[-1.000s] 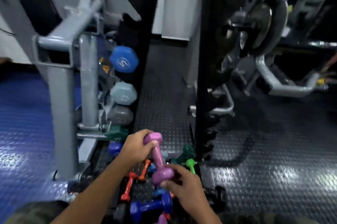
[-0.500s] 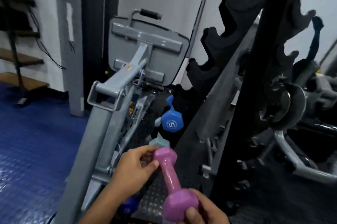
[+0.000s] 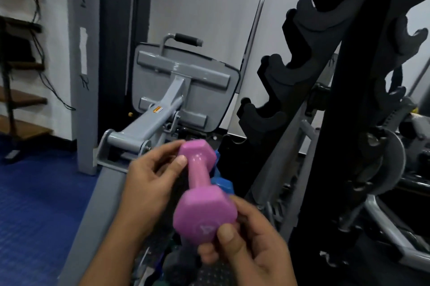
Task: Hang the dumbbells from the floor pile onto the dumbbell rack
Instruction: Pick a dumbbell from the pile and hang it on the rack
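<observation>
Between both hands sits a pink dumbbell point(image 3: 203, 195), tilted with its far end higher. Left hand point(image 3: 149, 183) pinches the far head with thumb and fingers; right hand point(image 3: 244, 246) grips the near head. Just beyond the left hand's fingertips, a blue dumbbell point(image 3: 223, 184) peeks out. Up and right of both hands stands the black rack point(image 3: 290, 71), its hooks bare.

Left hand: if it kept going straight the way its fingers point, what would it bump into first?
Probably nothing new: the left hand already grips the pink dumbbell's top end. Beyond it lies the black rack, though depth is unclear.
</observation>
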Demonstrator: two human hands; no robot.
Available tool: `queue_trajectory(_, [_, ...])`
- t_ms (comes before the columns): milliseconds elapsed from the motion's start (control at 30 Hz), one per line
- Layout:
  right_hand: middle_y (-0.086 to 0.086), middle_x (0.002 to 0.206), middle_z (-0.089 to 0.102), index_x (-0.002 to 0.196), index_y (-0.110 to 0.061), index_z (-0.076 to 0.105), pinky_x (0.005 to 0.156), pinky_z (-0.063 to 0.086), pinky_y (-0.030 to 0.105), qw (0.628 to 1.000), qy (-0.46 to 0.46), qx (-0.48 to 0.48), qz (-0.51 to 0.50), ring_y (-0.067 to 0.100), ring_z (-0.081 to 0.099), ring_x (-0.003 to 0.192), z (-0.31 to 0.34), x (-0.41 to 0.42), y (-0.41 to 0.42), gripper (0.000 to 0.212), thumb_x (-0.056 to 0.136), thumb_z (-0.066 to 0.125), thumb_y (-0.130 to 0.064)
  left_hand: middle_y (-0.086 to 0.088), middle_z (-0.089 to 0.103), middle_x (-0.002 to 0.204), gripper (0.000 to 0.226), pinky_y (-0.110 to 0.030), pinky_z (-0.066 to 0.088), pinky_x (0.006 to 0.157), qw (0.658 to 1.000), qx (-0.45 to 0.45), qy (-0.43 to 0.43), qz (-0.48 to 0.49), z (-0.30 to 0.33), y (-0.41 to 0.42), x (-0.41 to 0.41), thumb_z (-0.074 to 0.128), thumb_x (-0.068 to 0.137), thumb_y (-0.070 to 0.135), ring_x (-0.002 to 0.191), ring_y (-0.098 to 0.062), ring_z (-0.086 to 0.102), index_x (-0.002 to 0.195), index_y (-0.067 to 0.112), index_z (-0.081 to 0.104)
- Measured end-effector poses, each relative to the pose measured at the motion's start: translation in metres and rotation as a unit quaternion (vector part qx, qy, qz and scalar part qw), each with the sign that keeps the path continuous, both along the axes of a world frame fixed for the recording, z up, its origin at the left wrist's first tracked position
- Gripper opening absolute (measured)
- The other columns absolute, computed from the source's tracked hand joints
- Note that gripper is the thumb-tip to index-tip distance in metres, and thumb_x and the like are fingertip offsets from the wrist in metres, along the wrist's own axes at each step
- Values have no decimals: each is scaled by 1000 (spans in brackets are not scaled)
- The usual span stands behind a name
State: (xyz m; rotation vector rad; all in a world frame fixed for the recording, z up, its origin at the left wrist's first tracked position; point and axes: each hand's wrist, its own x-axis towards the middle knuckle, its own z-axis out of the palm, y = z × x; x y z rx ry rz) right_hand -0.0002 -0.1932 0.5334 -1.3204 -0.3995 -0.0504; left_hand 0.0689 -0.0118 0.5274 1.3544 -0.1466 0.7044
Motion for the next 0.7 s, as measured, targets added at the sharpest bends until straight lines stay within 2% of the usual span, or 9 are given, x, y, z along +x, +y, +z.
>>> queue_trajectory(167, [21, 78, 71, 113, -30, 73, 64, 59, 32, 996, -77, -28, -23, 28, 71, 63, 22, 61, 6, 27, 88, 78, -20, -2, 79, 108, 31, -31, 58, 88, 999, 27, -39, 20, 27, 6, 71, 68, 96, 2, 102, -19, 74, 125, 12, 72])
queue_trajectory(233, [19, 81, 73, 116, -33, 68, 71, 62, 38, 993, -96, -46, -55, 28, 75, 70, 28, 80, 9, 26, 95, 72, -19, -4, 79, 106, 31, -27, 58, 83, 999, 27, -39, 20, 36, 8, 96, 69, 96, 2, 98, -18, 74, 125, 11, 72])
queue_trajectory(300, [16, 82, 74, 116, -36, 65, 75, 64, 42, 990, -104, -45, -81, 29, 76, 72, 31, 96, 12, 24, 97, 68, -20, -7, 79, 107, 31, -32, 59, 83, 999, 28, -31, 10, 41, 8, 119, 69, 97, 5, 98, -21, 75, 127, 12, 72])
queue_trajectory(367, [15, 81, 74, 116, -35, 64, 74, 65, 40, 988, -111, -35, -101, 28, 77, 71, 32, 105, 15, 22, 98, 67, -21, -8, 79, 107, 29, -36, 58, 81, 999, 36, -21, -6, 42, 6, 137, 70, 97, 9, 98, -23, 74, 126, 14, 73])
queue_trajectory(467, [13, 80, 75, 117, -33, 64, 72, 64, 36, 985, -114, -18, -129, 24, 77, 70, 29, 112, 17, 21, 98, 67, -24, -11, 79, 104, 26, -31, 58, 69, 998, 49, -13, -45, 43, -5, 152, 70, 97, 9, 89, -23, 73, 123, 10, 73])
queue_trajectory(500, [12, 80, 75, 118, -32, 64, 71, 64, 33, 984, -112, -6, -139, 24, 77, 70, 28, 112, 15, 21, 98, 67, -24, -12, 79, 103, 26, -31, 59, 68, 997, 56, -9, -49, 43, -9, 156, 71, 97, 9, 88, -23, 73, 123, 9, 74])
queue_trajectory(633, [15, 82, 75, 122, -27, 65, 68, 62, 29, 980, -102, 41, -168, 26, 77, 71, 19, 114, 6, 23, 100, 65, -19, -10, 80, 101, 26, -42, 61, 83, 994, 90, 5, -58, 47, -22, 161, 72, 96, 10, 95, -27, 75, 122, 10, 75])
queue_trajectory(700, [15, 84, 75, 123, -27, 65, 69, 63, 29, 978, -99, 49, -176, 27, 77, 72, 14, 114, 6, 25, 99, 66, -18, -8, 80, 100, 27, -36, 61, 80, 991, 120, 7, -58, 49, -20, 163, 72, 96, 9, 92, -22, 75, 123, 11, 74])
